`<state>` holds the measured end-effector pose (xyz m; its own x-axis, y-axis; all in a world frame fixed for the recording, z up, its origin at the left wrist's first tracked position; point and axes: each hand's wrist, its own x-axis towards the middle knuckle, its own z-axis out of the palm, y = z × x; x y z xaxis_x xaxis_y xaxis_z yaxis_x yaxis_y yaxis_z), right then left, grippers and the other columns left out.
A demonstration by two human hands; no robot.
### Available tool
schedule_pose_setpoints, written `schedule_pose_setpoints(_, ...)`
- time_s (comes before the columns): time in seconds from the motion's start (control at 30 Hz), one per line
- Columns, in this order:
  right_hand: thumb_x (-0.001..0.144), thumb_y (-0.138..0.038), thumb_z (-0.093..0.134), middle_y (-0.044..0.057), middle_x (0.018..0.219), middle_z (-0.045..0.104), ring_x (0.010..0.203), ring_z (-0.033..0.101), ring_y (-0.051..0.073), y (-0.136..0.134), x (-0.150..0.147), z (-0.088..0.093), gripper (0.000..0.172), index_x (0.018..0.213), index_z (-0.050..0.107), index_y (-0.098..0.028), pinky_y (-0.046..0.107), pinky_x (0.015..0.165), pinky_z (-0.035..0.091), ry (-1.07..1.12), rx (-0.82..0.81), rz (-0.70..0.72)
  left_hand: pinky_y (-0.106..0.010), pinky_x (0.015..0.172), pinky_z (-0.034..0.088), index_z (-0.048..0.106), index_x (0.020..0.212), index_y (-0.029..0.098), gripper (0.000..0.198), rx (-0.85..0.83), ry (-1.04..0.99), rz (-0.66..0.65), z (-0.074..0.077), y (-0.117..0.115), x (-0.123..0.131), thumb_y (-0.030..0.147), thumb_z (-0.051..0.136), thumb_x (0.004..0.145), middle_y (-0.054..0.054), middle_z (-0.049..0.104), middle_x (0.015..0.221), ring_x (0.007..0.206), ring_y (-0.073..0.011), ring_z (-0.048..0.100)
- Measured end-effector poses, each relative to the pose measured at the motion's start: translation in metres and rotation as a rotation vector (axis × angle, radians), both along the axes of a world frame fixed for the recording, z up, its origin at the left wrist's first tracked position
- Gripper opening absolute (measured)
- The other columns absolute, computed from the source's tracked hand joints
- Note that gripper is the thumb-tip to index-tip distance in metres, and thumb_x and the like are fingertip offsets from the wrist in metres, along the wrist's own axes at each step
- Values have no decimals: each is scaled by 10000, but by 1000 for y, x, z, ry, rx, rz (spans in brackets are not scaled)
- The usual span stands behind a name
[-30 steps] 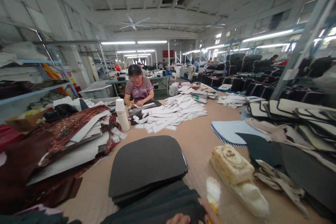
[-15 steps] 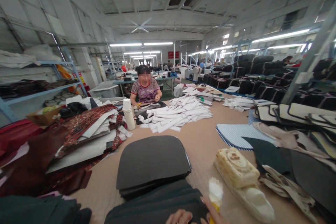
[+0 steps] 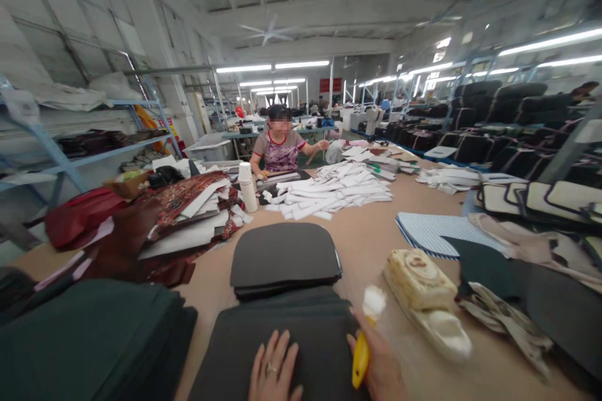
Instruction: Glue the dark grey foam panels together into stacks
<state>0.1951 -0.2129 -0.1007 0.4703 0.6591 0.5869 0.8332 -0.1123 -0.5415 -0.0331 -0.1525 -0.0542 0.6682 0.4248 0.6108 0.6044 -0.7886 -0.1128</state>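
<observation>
My left hand [image 3: 276, 368] lies with fingers spread on a stack of dark sheets [image 3: 226, 357] at the bottom middle, a ring on one finger. At that stack's right edge my right hand [image 3: 380, 357] is closed around a brush [image 3: 360, 360] with a yellow handle and pale bristles pointing away from me. Just beyond lies a second stack of dark grey pieces with rounded corners [image 3: 285, 254]. Right of the brush sits a stained cream-coloured container [image 3: 421, 279], with a whitish, rounded part at its near end.
Dark green folded material [image 3: 89, 338] fills the lower left. Behind it lie patterned red pieces [image 3: 174, 213] and a white bottle [image 3: 247, 188]. White strips [image 3: 336, 188] are heaped farther back, before a seated co-worker [image 3: 279, 147]. Striped blue-white sheets [image 3: 437, 232] lie right.
My view has shifted down and left, so more of both hands shows. My left hand now lies flat on the near stack. The co-worker's arm has reached out toward the heap's far side.
</observation>
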Motion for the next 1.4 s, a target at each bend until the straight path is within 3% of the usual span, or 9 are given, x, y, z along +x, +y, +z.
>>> schedule_pose_setpoints(0.1,886,-494,320,70,674,656,538,608,193,-10,-2,24,523,1163,580,-135,273,483,461,46,-171,26,-408,959,456,452,1282,232,438,-243,96,156,18,-18,-14,258,471,845,-57,519,1323,1227,-227,462)
schedule_pose_setpoints(0.2,889,-415,330,86,764,659,611,611,199,-16,-5,43,485,1225,515,-118,289,545,456,94,-277,71,-464,1018,390,433,1295,215,436,-426,149,188,30,-29,-12,264,461,863,-67,462,1372,1285,-239,382)
schedule_pose_setpoints(0.3,875,-402,350,85,768,654,600,600,198,-19,-7,52,478,1222,507,-112,288,533,437,111,-327,81,-489,1027,373,442,1287,198,434,-509,161,200,36,-32,-7,268,474,860,-81,452,1379,1292,-257,370)
schedule_pose_setpoints(0.5,875,-394,352,78,758,650,614,604,205,-21,-10,58,475,1245,485,-126,294,556,434,72,-354,70,-485,1018,381,457,1273,204,427,-598,134,164,46,-31,-14,260,491,851,-82,449,1381,1293,-273,366)
schedule_pose_setpoints(0.73,867,-446,328,77,720,643,589,609,225,-24,-13,61,519,1247,495,-135,300,526,429,23,-404,37,-486,1063,317,464,1264,186,436,-829,144,138,67,-30,-28,174,508,830,-92,413,1405,1322,-259,314)
schedule_pose_setpoints(1.0,813,-535,437,12,649,600,564,605,192,-37,20,54,611,1298,442,-163,276,529,456,130,-428,120,-448,1004,402,515,1175,230,398,-838,-72,42,75,-43,-45,117,537,794,-66,499,1317,1221,-230,437)
schedule_pose_setpoints(1.2,775,-616,459,27,722,629,578,620,187,-38,32,54,647,1246,484,-172,281,540,467,104,-424,118,-465,910,470,548,1113,191,344,-736,-352,294,62,-28,-85,68,450,807,-99,570,1163,1082,-225,537)
schedule_pose_setpoints(1.3,746,-655,479,73,762,648,613,629,220,-36,29,63,620,1118,574,-169,317,561,472,-54,-345,62,-450,910,476,549,1127,196,362,-732,-406,335,49,-21,-100,75,468,796,-95,566,1163,1083,-224,542)
schedule_pose_setpoints(1.4,743,-647,507,101,791,652,652,627,239,-24,3,81,577,1043,603,-164,352,604,480,-184,-263,36,-430,920,477,542,1143,200,362,-754,-431,338,40,-18,-107,89,466,807,-94,561,1175,1092,-215,538)
